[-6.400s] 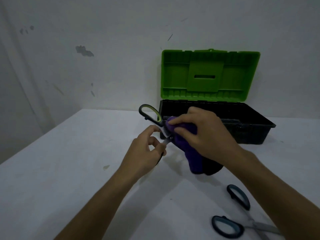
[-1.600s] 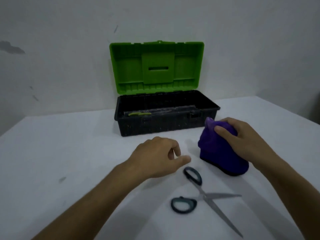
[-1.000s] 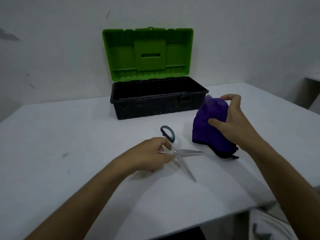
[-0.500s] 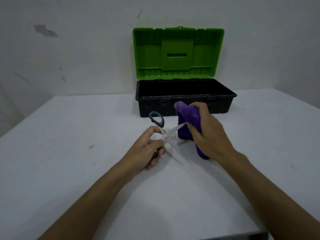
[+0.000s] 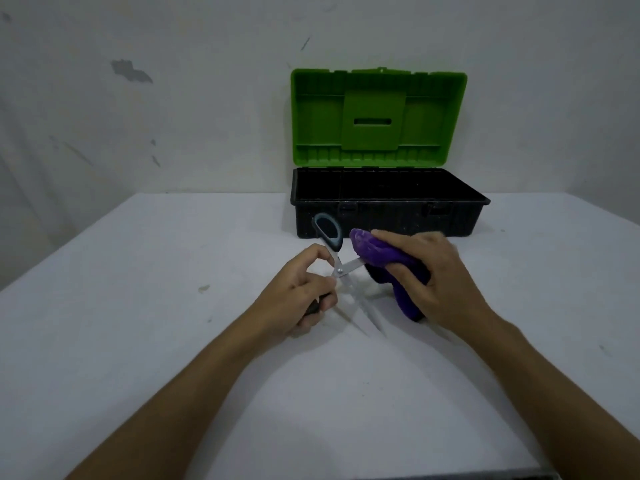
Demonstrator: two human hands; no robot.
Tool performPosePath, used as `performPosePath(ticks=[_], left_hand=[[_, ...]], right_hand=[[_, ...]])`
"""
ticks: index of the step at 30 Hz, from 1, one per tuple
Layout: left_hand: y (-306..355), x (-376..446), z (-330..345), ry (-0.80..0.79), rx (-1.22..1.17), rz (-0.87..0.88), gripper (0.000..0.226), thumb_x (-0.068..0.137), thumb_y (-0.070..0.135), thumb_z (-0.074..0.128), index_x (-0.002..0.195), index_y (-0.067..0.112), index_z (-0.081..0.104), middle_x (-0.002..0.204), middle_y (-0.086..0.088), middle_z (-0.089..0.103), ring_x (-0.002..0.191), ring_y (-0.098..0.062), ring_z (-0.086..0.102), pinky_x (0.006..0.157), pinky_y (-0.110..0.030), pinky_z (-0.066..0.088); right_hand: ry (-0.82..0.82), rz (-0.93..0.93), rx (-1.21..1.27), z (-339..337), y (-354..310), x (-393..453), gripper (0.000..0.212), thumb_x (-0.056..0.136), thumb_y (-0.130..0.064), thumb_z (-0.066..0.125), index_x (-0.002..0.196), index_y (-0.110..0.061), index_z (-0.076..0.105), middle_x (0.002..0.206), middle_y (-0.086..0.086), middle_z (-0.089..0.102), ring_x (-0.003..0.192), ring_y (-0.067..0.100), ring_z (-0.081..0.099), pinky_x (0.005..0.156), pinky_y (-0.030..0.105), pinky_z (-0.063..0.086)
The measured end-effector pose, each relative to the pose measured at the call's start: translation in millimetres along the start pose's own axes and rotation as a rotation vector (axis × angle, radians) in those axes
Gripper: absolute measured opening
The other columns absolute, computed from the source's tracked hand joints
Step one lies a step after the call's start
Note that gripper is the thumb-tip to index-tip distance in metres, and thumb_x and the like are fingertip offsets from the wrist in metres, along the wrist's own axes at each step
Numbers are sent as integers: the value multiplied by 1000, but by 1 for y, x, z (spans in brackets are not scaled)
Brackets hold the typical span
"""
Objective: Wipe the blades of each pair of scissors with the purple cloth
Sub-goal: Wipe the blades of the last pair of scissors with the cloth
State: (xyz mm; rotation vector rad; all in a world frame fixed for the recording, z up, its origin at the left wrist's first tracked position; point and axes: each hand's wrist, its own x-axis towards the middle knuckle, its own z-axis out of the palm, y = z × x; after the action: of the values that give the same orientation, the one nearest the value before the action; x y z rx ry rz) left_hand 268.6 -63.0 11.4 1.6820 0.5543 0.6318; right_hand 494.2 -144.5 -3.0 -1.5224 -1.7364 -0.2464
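Observation:
My left hand (image 5: 300,295) grips the lower handle of a pair of grey-blue handled scissors (image 5: 333,251), held spread apart just above the white table (image 5: 138,306). One handle loop sticks up in front of the toolbox. My right hand (image 5: 429,282) holds the purple cloth (image 5: 377,254), which is wrapped over one blade near the pivot. The other blade points down toward me and looks blurred. The end of the covered blade is hidden by the cloth.
A black toolbox (image 5: 384,216) with its green lid (image 5: 377,116) standing open sits at the back of the table against the wall. Its inside is dark and I cannot see what it holds. The table's near edge runs along the bottom right.
The pair with green handles that I held earlier is gone from view. My left hand picked the grey-blue scissors off the table and lifted them; my right hand brought the cloth onto one blade.

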Motion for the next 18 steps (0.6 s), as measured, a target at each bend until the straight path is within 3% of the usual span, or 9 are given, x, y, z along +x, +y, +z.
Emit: performPosePath(ticks=[1, 4, 5, 10, 13, 18], left_hand=[[1, 0, -1, 6, 7, 4, 11, 100, 8, 43, 99, 18, 47, 61, -6, 47, 42, -15, 24, 42, -26, 13], [3, 3, -7, 107, 19, -30, 9, 98, 9, 43, 99, 18, 47, 60, -4, 49, 37, -14, 26, 39, -18, 16], [3, 4, -8, 148, 22, -51, 9, 98, 9, 43, 99, 17, 47, 60, -4, 49, 37, -13, 26, 39, -17, 17], [-1, 8, -2, 224, 65, -94, 14, 98, 8, 42, 96, 20, 49, 57, -2, 51, 39, -9, 28, 38, -18, 20], [0, 6, 1, 187, 102, -27, 13, 100, 10, 43, 102, 19, 51, 55, 1, 51, 38, -6, 32, 37, -17, 27], [0, 3, 0, 119, 113, 47, 8, 98, 4, 42, 101, 11, 46, 52, 1, 45, 40, -9, 25, 37, -20, 24]], right_hand=[[62, 5, -51, 0, 2, 1, 46, 92, -30, 54, 138, -30, 52, 109, -7, 64, 100, 14, 51, 89, 38, 44], [258, 80, -108, -7, 9, 7, 44, 93, -29, 50, 137, -25, 53, 101, -2, 56, 83, 11, 50, 74, 11, 38], [286, 71, -127, -9, 9, 7, 44, 94, -28, 50, 138, -25, 52, 101, 0, 54, 80, 9, 48, 70, 8, 37], [77, -208, -269, 8, -13, 2, 47, 99, -41, 42, 145, -29, 37, 109, 7, 56, 86, 17, 54, 68, 28, 52], [14, -285, -405, 25, -27, 4, 49, 98, -43, 38, 141, -22, 48, 103, 7, 62, 81, 17, 58, 61, 20, 44], [87, -177, -463, 21, -20, 5, 42, 93, -40, 50, 130, -22, 60, 95, 5, 63, 74, 16, 57, 56, 18, 38]])
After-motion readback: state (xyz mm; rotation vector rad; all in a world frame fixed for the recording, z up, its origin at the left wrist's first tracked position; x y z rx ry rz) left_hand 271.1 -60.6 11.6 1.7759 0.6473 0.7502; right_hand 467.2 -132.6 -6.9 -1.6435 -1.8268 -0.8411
